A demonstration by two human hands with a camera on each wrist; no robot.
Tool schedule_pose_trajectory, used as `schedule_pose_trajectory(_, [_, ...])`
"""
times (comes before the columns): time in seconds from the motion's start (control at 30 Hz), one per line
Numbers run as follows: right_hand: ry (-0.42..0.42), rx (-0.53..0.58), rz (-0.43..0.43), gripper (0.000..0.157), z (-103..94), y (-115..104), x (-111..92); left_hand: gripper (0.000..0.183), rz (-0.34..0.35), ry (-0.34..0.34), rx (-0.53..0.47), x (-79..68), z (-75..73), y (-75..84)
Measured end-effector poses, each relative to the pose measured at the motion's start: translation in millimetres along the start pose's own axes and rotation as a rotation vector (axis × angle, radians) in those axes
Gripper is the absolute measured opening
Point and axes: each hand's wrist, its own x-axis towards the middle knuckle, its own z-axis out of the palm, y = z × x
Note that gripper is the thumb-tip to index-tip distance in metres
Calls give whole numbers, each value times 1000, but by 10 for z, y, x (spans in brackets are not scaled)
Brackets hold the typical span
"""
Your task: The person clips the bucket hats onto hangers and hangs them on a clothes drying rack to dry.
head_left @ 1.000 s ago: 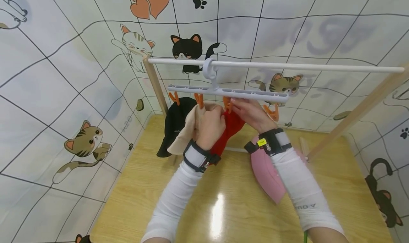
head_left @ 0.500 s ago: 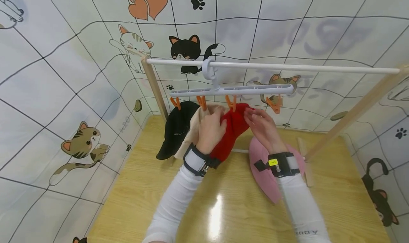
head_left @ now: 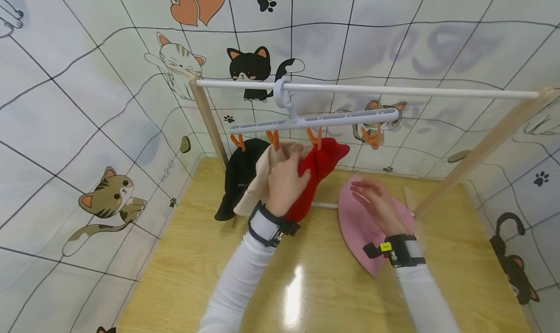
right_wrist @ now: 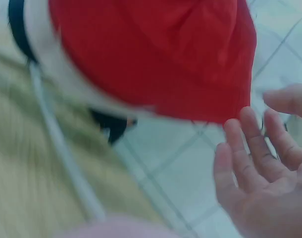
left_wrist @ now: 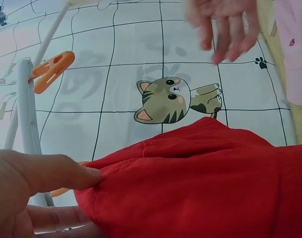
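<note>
A red cloth hat (head_left: 321,170) hangs under an orange clip (head_left: 314,137) of the white hanger (head_left: 345,119). My left hand (head_left: 286,184) pinches its edge between thumb and fingers, as the left wrist view shows the thumb (left_wrist: 57,171) on the red cloth. Between that hand and a black hat (head_left: 236,177) hangs a beige hat (head_left: 253,194), each below its own clip. My right hand (head_left: 377,204) holds nothing; its fingers are loosely spread over a pink hat (head_left: 352,221) lying on the table.
The hanger hooks onto a white rod (head_left: 415,91) between wooden posts (head_left: 477,160). One more orange clip (head_left: 372,136) hangs at the hanger's right end with nothing in it. A lower white bar (head_left: 324,205) runs behind the hats. Cat-print sheeting (head_left: 393,46) surrounds the wooden table (head_left: 197,274).
My right hand has left the red hat near its clip and moved down and right to over the pink hat. My left hand stays at the red hat. The hanger has swung slightly.
</note>
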Motion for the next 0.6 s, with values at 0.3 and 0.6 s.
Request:
schedule_pose_trajectory(0.3, [49,-653,107,46,-679,112,-292,43,-23,-23,-5,-76,-20,-6])
schedule_pose_trajectory(0.6, [154,-874,232,59,-1240,105,-584,48,-64,-75,-34,-280,144,-129])
